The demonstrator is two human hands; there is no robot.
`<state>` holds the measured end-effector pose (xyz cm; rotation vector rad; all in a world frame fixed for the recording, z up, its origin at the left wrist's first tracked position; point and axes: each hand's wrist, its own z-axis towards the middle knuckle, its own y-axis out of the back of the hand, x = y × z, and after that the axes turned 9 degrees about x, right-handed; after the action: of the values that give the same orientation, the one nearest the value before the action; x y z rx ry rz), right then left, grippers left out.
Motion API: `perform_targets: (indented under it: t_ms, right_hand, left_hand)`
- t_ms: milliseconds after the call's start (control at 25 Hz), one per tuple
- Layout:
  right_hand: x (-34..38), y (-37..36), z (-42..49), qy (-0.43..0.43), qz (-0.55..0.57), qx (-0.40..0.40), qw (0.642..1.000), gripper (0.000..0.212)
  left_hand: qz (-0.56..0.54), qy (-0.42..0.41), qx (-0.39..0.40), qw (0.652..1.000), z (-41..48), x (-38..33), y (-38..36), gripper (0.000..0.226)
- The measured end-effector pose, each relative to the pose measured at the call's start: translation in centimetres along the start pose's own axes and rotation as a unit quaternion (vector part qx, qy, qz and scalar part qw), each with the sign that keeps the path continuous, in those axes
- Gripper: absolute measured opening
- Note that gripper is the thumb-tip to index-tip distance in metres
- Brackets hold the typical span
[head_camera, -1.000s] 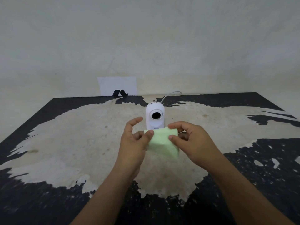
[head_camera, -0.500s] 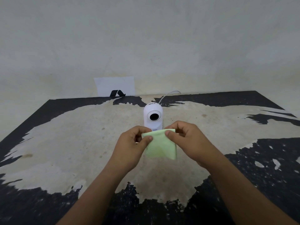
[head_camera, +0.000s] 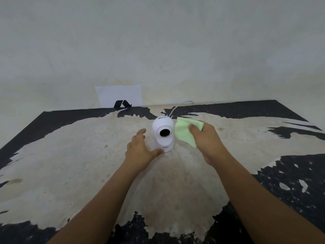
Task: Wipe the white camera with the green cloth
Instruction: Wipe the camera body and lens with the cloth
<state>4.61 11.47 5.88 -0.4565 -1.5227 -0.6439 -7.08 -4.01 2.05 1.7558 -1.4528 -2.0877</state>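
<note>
The white camera [head_camera: 163, 133] stands upright on the worn table, its round dark lens facing me. My left hand [head_camera: 140, 151] curves around the camera's left side with fingers spread; the thumb tip touches the base, the fingers are apart from it. My right hand [head_camera: 206, 140] grips the pale green cloth [head_camera: 184, 132] just right of the camera. The cloth's left edge lies next to the camera's head; whether it touches is unclear.
The table [head_camera: 70, 164] is black with a large worn pale patch. A white cable [head_camera: 177, 107] runs from behind the camera to the wall. A white paper sheet with a black mark [head_camera: 120, 96] leans on the wall at the table's back edge.
Both hands held the cloth in front of the camera before. My left hand let go and moved to the camera's left side. My right hand carried the cloth up to the camera's right side.
</note>
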Motion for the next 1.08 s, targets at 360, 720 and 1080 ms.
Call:
perform_targets:
  t_ms: [360, 720, 1080]
  right_hand:
    - [-0.7, -4.2, 2.9, 0.077, -0.099, 0.068, 0.99, 0.034]
    - [-0.1, -5.6, 4.1, 0.133, -0.298, 0.119, 0.938, 0.048]
    - [-1.0, -6.3, 2.5, 0.178, -0.386, 0.115, 0.898, 0.068]
  left_hand:
    - [0.096, -0.015, 0.006, 0.995, 4.0, -0.3, -1.9, 0.088]
    - [0.13, 0.003, 0.003, 0.991, 4.6, 0.0, -2.6, 0.088]
    - [0.154, -0.028, 0.015, 0.987, 4.1, 0.1, -2.1, 0.056]
